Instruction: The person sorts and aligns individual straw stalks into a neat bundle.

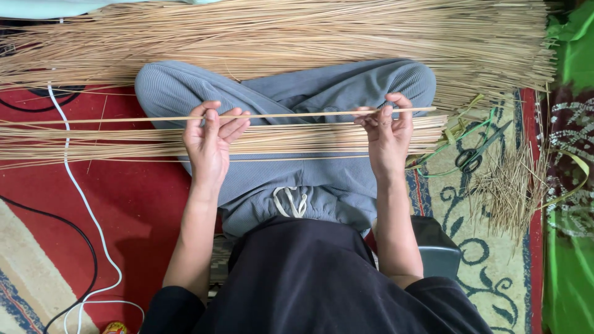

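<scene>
Item: one thin straw-coloured stick (278,115), held level across the lap of a person seated cross-legged on the floor, raised just above the rest of the stock. Left hand (210,139) pinches it between thumb and fingertips near its middle stretch; right hand (388,133) pinches it close to its right end. The hands sit well apart, each closed on the same stick, a grip that seems meant to keep the length straight and separate from the others. Directly beneath, resting on grey trousers (291,179), lies a flat bundle of like sticks (124,141), its right ends lined up near the right knee and its length running off past the left edge of view, probably so single pieces lift away easily. Beyond the knees, a far larger heap of the same sticks (297,34) lies parallel, spanning nearly the whole width. To the right, on a patterned rug (489,272): black-handled scissors (476,154), green cord (458,139) looped beside them, and a scatter of short offcuts (510,188), all within the right hand's reach. Further right, green cloth (569,266). To the left, on the red carpet (136,204), a white cable (80,192) and a black cable (68,229) trail toward the viewer. A dark box (436,247) sits by the right elbow.
</scene>
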